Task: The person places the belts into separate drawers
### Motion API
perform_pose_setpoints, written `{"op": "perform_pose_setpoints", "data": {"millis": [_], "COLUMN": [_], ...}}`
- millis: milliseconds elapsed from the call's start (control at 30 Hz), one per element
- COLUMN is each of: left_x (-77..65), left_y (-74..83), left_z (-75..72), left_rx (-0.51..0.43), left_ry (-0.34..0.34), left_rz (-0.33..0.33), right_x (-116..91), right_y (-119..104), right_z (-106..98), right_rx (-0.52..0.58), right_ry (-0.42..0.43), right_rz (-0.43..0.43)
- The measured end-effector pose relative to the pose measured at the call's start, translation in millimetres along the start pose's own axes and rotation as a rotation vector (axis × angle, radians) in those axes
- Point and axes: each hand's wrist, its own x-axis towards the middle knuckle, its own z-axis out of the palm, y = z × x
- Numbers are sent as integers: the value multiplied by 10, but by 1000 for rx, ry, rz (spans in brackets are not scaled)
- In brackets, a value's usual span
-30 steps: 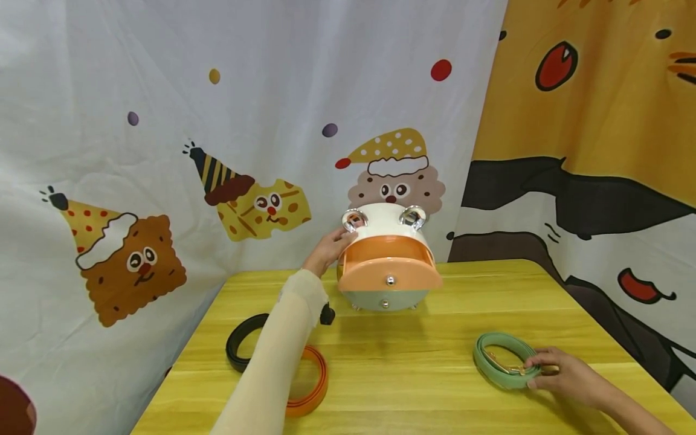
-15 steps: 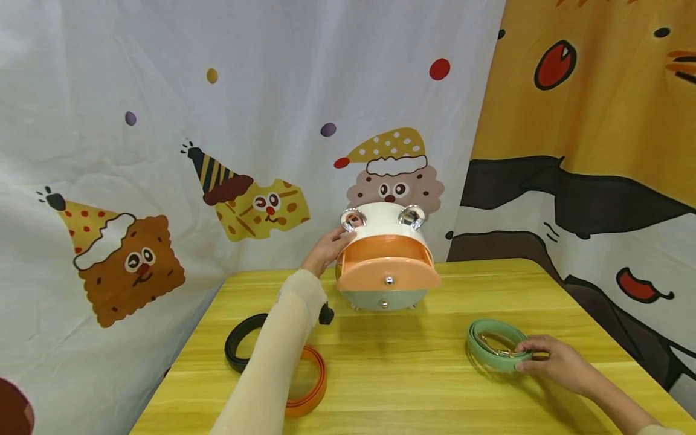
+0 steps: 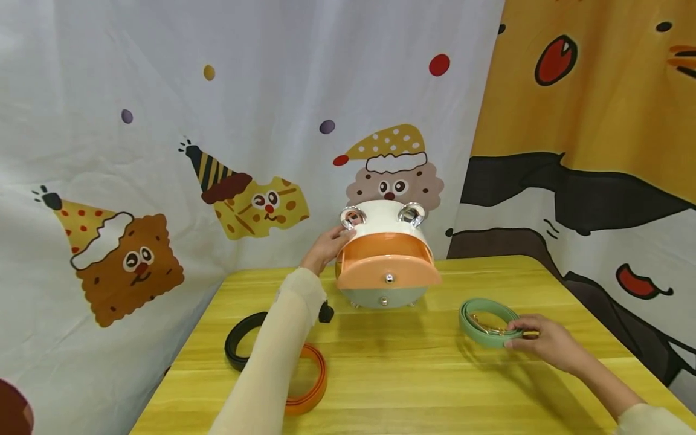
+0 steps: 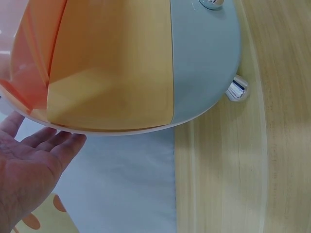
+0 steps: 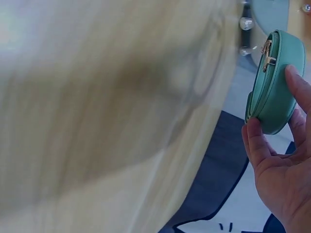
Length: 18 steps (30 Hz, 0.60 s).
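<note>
While the left hand (image 3: 328, 249) rests against the side of the white box (image 3: 385, 219) at centre frame, fingers fairly straight and touching its rim, the right hand (image 3: 549, 343), lower right, pinches a coiled green belt (image 3: 485, 339) between thumb and fingers. Belt appears lifted off the table (image 3: 408, 386), its shadow cast below, and is well apart from the box. Progress, judged from this state: partway. Orange upper drawer (image 3: 364, 275) already stands out from the box; grey-green lower drawer (image 3: 359, 296) is in; green belt is picked up, not yet set down. Orange belt (image 3: 323, 377) and black belt (image 3: 232, 344), lower left of centre, lie coiled on the table, untouched by either hand
</note>
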Motion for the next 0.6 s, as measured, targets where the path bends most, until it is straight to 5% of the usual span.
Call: {"op": "perform_pose_setpoints", "data": {"millis": [600], "left_x": [9], "left_y": [7], "left_z": [-6], "left_rx": [-6], "left_ry": [-7], "left_rz": [7], "right_x": [207], "right_y": [-354], "right_z": [-183], "right_rx": [-67], "right_ry": [69], "right_rz": [9]}}
